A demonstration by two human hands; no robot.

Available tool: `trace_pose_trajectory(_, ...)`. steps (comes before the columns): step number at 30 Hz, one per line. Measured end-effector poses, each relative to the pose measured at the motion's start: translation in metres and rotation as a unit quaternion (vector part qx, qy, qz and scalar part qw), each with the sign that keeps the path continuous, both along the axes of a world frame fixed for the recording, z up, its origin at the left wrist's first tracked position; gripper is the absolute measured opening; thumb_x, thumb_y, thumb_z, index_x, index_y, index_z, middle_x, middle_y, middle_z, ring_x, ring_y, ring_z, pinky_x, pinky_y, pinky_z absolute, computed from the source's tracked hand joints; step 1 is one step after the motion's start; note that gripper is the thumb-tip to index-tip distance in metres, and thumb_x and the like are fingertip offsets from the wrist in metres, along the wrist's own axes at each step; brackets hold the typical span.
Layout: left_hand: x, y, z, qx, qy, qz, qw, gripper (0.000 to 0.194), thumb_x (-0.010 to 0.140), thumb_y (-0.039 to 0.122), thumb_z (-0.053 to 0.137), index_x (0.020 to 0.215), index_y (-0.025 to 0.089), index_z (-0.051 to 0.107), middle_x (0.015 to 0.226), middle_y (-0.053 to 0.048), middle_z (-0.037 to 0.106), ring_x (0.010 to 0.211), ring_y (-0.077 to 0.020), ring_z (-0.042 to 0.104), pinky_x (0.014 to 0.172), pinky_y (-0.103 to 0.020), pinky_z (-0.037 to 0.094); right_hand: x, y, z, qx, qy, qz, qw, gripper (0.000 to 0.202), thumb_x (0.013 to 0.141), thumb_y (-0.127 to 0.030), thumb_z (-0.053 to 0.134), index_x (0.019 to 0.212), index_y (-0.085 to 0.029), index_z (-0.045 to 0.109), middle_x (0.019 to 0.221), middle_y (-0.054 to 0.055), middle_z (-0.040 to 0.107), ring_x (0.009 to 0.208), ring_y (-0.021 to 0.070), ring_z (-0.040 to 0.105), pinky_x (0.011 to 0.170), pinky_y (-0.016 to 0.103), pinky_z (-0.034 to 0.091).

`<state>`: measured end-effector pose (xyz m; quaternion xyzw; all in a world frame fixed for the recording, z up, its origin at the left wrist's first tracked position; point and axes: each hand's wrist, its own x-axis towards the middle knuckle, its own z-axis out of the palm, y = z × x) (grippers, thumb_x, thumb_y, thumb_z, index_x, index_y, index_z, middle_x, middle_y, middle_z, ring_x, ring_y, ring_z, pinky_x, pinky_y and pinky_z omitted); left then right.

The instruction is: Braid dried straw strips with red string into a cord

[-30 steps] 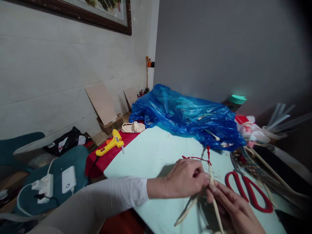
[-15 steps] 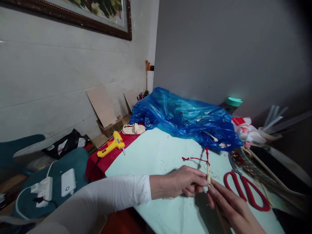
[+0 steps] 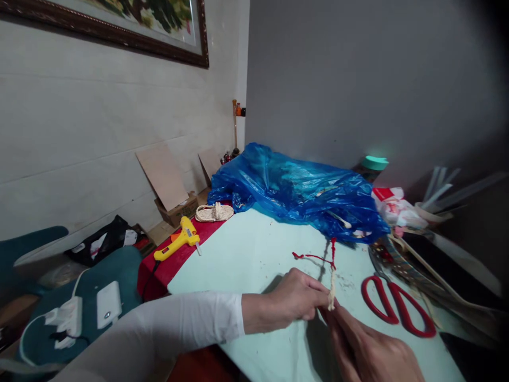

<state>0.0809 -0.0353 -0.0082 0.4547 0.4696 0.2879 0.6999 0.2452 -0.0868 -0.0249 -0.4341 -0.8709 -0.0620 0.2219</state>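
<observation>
A cream twisted cord (image 3: 332,284) stands upright between my hands, with a red cord (image 3: 333,252) running on from its top and a thin red strand branching left. My left hand (image 3: 296,298) pinches the cream cord's lower end from the left, its fingers closed. From the lower right, my right hand (image 3: 363,339) meets the same end with fingers pressed together; its fingertips are partly hidden. Close by on the right lie scissors (image 3: 411,313) with red handles.
A blue plastic bag (image 3: 294,183) covers the table's back. At the left edge, on red cloth, are a yellow glue gun (image 3: 178,241) and a small woven straw piece (image 3: 214,212). A power bank (image 3: 108,303) and power strip (image 3: 70,318) rest on a teal chair (image 3: 123,270).
My right hand has turned, its back now more upward, and its fingers have shifted on the cord's lower end. More of the cream cord shows. The whole view has shifted slightly.
</observation>
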Motion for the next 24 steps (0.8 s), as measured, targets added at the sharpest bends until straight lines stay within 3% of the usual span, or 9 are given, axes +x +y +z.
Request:
trace_pose_trajectory(5,-0.005,0.000,-0.002,0.040,-0.041,-0.042,0.997,0.022,0.072,0.030,0.060,0.077,0.012,0.070,0.048,0.004,0.048,0.042,-0.0063,0.040,0.043,-0.021,0.023,-0.015,-0.006,0.013,0.015,-0.001,0.019,1.000,0.016,0.084,-0.013,0.043,0.078,-0.019,0.057,0.055,0.001,0.059,0.040,0.0132,0.052,0.044,0.028,0.025)
trace_pose_trajectory(9,-0.004,0.000,-0.002,0.048,-0.074,-0.053,0.995,0.025,0.073,0.034,0.063,0.082,0.011,0.067,0.051,0.006,0.043,0.045,-0.0048,0.032,0.046,-0.021,0.018,-0.012,-0.004,0.030,-0.119,0.111,-0.020,0.986,0.021,0.090,-0.021,0.043,0.076,-0.019,0.058,0.062,0.002,0.061,0.052,0.0133,0.054,0.052,0.026,0.032)
trace_pose_trajectory(13,-0.003,0.000,-0.001,0.043,-0.103,-0.069,0.991,0.016,0.075,0.028,0.060,0.077,0.012,0.062,0.053,0.007,0.038,0.046,-0.0042,0.025,0.048,-0.022,0.013,-0.007,0.005,0.040,-0.232,0.289,-0.129,0.920,0.025,0.095,-0.036,0.041,0.100,-0.019,0.060,0.091,0.006,0.067,0.082,0.0189,0.061,0.073,0.029,0.042)
trace_pose_trajectory(17,-0.002,0.001,-0.002,0.054,-0.099,-0.091,0.989,0.018,0.078,0.028,0.058,0.081,0.011,0.063,0.059,0.003,0.050,0.047,-0.0042,0.025,0.048,-0.022,0.013,-0.008,0.011,0.029,-0.360,0.388,-0.101,0.842,0.034,0.096,-0.039,0.036,0.121,-0.017,0.046,0.081,0.002,0.063,0.075,0.0175,0.059,0.071,0.030,0.044)
trace_pose_trajectory(20,-0.003,0.000,-0.001,0.081,-0.087,-0.097,0.988,0.022,0.079,0.031,0.059,0.082,0.010,0.062,0.071,-0.003,0.061,0.048,-0.0039,0.027,0.048,-0.022,0.015,-0.010,0.012,0.018,-0.388,0.473,-0.092,0.786,0.031,0.095,-0.041,0.039,0.115,-0.018,0.043,0.071,-0.002,0.057,0.067,0.0149,0.056,0.066,0.028,0.044)
trace_pose_trajectory(24,-0.001,-0.001,0.000,0.094,-0.068,-0.104,0.988,0.025,0.080,0.035,0.061,0.087,0.011,0.058,0.067,0.000,0.058,0.047,-0.0037,0.028,0.048,-0.021,0.017,-0.009,0.015,0.013,-0.463,0.499,-0.052,0.730,0.027,0.094,-0.044,0.042,0.086,-0.019,0.048,0.068,-0.004,0.049,0.051,0.0077,0.040,0.047,0.020,0.031)
